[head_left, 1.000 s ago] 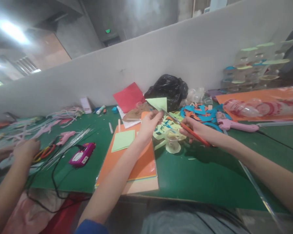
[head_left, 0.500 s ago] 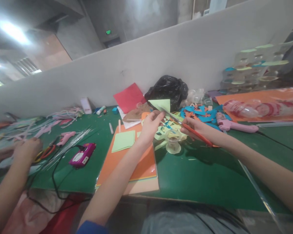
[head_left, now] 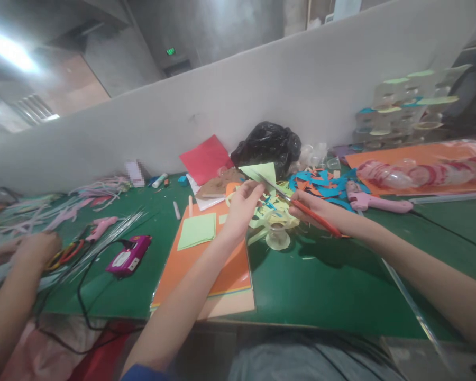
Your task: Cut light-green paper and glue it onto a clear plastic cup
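My left hand (head_left: 245, 202) pinches a piece of light green paper (head_left: 266, 170) by its lower edge, above the table. In my right hand (head_left: 310, 207) is a pair of scissors with red handles (head_left: 321, 219). Their metal blades lie against the green paper, close to my left fingertips. Below both hands stands a small clear plastic cup-like piece (head_left: 278, 235), among pale green paper scraps (head_left: 257, 225). A stack of light green paper squares (head_left: 197, 231) rests on orange sheets (head_left: 230, 270) beside my left forearm.
A co-worker's hand (head_left: 39, 247) is at the left, near a purple power box (head_left: 129, 256) with a black cord. A pink glue gun (head_left: 376, 203) lies at the right by blue scraps (head_left: 321, 185). Behind are a black plastic bag (head_left: 266, 144) and a red sheet (head_left: 206, 161).
The whole view has shifted slightly, moving things a little left in the picture. My hands keep the paper and scissors, with the blades still at the paper.
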`<state>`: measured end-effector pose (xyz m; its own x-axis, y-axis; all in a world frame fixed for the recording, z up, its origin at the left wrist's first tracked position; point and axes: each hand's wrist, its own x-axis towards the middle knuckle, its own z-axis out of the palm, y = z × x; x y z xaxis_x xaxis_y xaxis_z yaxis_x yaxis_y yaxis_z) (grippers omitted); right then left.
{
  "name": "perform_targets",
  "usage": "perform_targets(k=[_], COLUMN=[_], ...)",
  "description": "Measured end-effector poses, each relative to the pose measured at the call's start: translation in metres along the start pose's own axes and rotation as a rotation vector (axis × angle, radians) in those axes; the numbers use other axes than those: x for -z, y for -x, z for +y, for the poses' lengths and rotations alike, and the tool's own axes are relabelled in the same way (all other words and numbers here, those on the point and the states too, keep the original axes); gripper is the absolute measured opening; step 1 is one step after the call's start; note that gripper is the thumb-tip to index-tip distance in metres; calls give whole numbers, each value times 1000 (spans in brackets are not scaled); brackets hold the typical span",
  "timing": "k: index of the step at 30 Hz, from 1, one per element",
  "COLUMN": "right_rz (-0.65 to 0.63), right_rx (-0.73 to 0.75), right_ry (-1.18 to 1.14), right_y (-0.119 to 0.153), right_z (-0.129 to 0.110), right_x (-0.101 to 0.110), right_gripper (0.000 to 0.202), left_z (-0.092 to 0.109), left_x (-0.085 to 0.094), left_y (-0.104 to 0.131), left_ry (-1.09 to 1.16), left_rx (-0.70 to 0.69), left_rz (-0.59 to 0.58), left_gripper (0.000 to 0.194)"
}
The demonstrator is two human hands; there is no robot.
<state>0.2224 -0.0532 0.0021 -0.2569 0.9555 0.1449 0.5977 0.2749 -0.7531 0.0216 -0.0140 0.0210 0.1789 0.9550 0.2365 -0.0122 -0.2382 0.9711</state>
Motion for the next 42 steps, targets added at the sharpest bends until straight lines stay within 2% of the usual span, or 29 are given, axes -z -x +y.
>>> perform_targets(k=[3,10,15,21,26,33,42], right_rz=[-47,-68,-93,-45,-61,-63,-61], right_rx=[-31,-94,2,-48,-75,-80,-67], right_ry=[-14,-30,-3,10,13,52,-2], right_y=[1,1,2,2,2,1,0], right_z=[-4,-2,-1,-4,-5,-8,1], right_x=[1,1,1,2,4,4,0], right_gripper=[63,63,61,60,61,68,60], left_z=[-1,-6,-2,1,0,-4,-4], left_x=[3,7,1,0,6,12,11], left_y=[-2,-6,0,2,-3,-7,-6], left_ry=[-7,-49,-62,-114,-84,-54,-40], left_rx=[-11,-20,9,1,-34,-34,-22], left_rz=[0,-17,-63,-42,-8,-52,-53], left_gripper=[15,23,20,14,19,22,28])
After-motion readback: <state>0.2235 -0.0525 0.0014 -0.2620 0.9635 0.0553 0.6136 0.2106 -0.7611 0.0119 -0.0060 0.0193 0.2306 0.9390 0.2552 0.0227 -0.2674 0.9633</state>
